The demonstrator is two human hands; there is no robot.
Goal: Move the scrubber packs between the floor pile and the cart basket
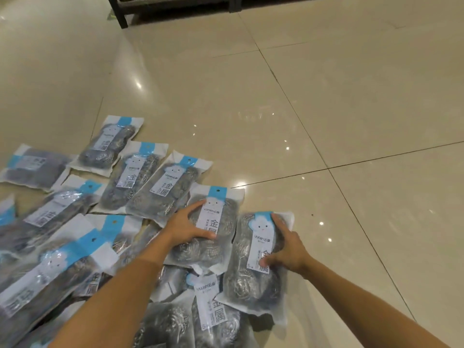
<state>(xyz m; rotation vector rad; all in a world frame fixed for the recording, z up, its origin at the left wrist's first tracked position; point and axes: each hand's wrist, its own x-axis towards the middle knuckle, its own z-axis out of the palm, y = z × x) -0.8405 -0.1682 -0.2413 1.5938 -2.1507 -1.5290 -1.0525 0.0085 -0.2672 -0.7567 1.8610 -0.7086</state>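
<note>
Two bare hands are on two packs of steel wool scrubbers that lie side by side on the shiny tile floor (326, 109). The left hand (185, 226) lies on the left pack (221, 249), with its fingers spread and its thumb stretched across the white label, pressing down and not squeezing. The right hand (288, 247) is on the right pack (251, 272), with its fingers curled over the far edge and its thumb on the label, so it grips the pack from the side. The two packs touch, and their near ends rest on another pack (213, 315) that is closer to the person. Many more packs (140, 182) are spread out to the left, some on top of others. A dark shelf leg (120, 13) stands far off at the top. Each pack probably feels light, because the metal balls inside are puffy and full of air. The plastic bag looks smooth and slippery, and it may crinkle and slide on the floor. The balls are springy, so a squeeze will likely not hurt them. A good place to hold seems to be across the fat middle, or by the flat blue top with the little hole.
</note>
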